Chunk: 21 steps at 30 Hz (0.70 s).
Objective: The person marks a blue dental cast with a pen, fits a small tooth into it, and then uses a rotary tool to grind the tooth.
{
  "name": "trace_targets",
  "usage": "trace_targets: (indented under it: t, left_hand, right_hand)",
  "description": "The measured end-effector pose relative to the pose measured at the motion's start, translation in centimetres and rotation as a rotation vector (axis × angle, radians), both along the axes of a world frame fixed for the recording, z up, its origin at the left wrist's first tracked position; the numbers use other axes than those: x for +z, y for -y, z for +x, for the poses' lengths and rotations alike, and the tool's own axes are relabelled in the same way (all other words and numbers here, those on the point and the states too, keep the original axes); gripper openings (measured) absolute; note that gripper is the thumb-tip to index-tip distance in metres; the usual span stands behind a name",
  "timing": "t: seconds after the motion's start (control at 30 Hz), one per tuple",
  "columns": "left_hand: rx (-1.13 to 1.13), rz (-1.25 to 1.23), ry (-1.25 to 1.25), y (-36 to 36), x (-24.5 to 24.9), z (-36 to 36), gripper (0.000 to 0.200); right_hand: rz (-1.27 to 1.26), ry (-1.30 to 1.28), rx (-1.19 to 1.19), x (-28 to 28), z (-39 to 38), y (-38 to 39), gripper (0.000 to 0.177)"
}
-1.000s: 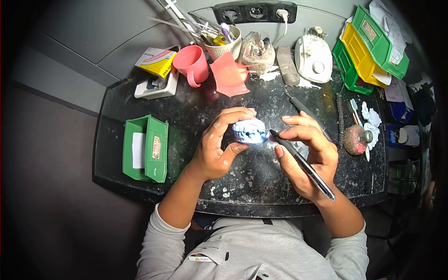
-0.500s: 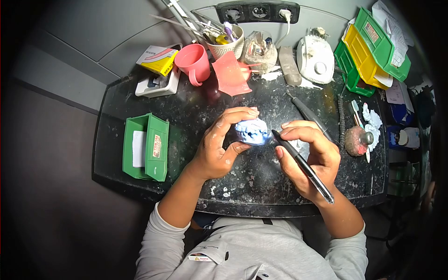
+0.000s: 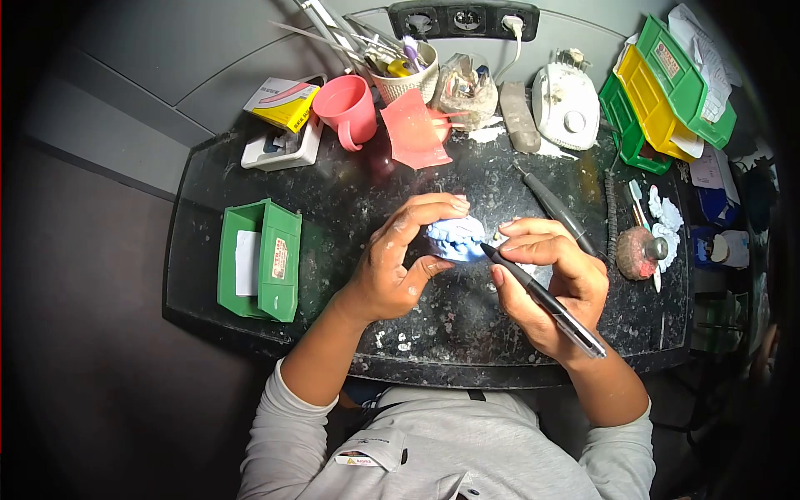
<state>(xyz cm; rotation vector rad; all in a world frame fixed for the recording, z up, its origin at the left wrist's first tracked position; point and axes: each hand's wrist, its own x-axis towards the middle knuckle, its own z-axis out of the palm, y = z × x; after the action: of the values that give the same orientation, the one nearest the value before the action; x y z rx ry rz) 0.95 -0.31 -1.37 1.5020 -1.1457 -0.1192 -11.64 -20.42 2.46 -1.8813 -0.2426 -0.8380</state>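
Observation:
My left hand (image 3: 398, 265) grips a pale blue dental cast (image 3: 457, 237) between thumb and fingers, just above the black worktop (image 3: 333, 208). My right hand (image 3: 550, 283) holds a black pen-shaped tool (image 3: 542, 300) like a pencil. Its tip touches the right side of the cast. Both forearms come in from grey sleeves at the bottom.
Green bin (image 3: 260, 260) at the left. At the back stand a pink mug (image 3: 350, 108), a pink sheet (image 3: 412, 133), a cup of tools (image 3: 404, 67), a yellow box (image 3: 282, 104) and a white unit (image 3: 565, 104). Stacked green and yellow bins (image 3: 658, 83) and a round brown lump (image 3: 637, 252) at the right.
Both hands have shifted slightly right and down with the cast. The tool's tip has stayed at the cast's right side and its far end has dropped a little.

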Motion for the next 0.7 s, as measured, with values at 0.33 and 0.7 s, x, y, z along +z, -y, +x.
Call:
trace_targets:
  t: [0.33, 0.7]
  left_hand:
    - [0.033, 0.069, 0.086, 0.36, 0.85, -0.88, 0.054]
    - [0.03, 0.105, 0.088, 0.11, 0.75, -0.7, 0.05]
  right_hand:
    - [0.052, -0.02, 0.048, -0.75, -0.02, -0.08, 0.018]
    - [0.062, -0.031, 0.056, -0.78, -0.05, -0.1, 0.019]
